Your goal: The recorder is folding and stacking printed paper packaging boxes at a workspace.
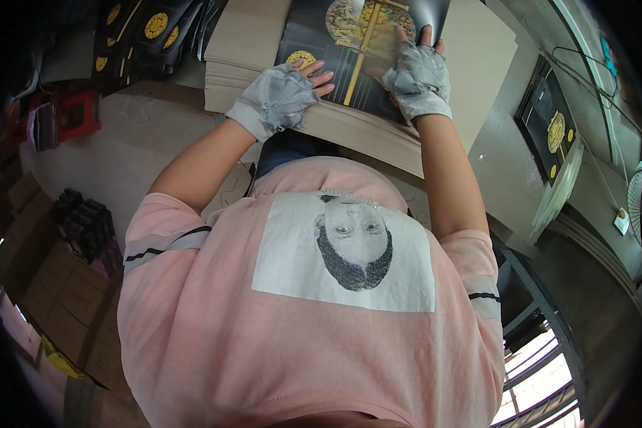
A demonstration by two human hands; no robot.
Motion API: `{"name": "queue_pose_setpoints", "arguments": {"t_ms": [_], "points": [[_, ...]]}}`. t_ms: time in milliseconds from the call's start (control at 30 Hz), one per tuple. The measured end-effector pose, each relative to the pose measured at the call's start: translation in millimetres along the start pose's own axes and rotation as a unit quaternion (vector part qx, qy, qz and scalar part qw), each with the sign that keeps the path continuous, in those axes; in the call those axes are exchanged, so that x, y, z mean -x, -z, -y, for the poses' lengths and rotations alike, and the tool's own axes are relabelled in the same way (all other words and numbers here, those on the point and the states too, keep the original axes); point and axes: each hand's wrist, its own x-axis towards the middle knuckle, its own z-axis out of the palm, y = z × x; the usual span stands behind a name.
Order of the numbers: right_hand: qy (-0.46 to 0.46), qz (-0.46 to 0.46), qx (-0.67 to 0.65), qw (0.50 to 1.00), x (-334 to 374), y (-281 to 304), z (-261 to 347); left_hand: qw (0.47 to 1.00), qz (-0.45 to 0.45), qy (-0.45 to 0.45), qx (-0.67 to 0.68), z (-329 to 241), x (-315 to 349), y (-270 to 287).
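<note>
1. Well, at far left sits a red plastic object (pixel 78 115), near black pieces with gold prints (pixel 157 27) piled at the upper left.
2. Now your left hand (pixel 282 98), gray fingerless glove on: fingers loosely spread at the black sheet's lower-left corner, grip open, holding nothing; whether the fingertips touch, I can't tell.
3. Centre stage, that black sheet (pixel 310 39), with its gold band and round coloured print, lies on your stack of grayish boards (pixel 481 53).
4. And your right hand (pixel 422 80), gloved alike, is over the sheet's right side, fingers fanned, grip open, clasping nothing.
5. Far right, another dark gold-printed piece (pixel 546 118) leans at an angle.
</note>
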Motion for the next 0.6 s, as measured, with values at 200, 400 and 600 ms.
{"name": "queue_pose_setpoints", "arguments": {"t_ms": [200,400,600], "points": [[0.012,0.000,0.020,1.000,-5,-10,-6,1.000,0.019,0.004,-0.016,-5,-4,13],[0.007,0.015,0.023,1.000,-7,-3,-2,0.997,0.065,0.016,-0.023,-13,-12,33],[-0.005,0.053,0.045,0.998,-9,4,-1,0.993,-0.014,0.057,0.101,-22,-28,49]]}}
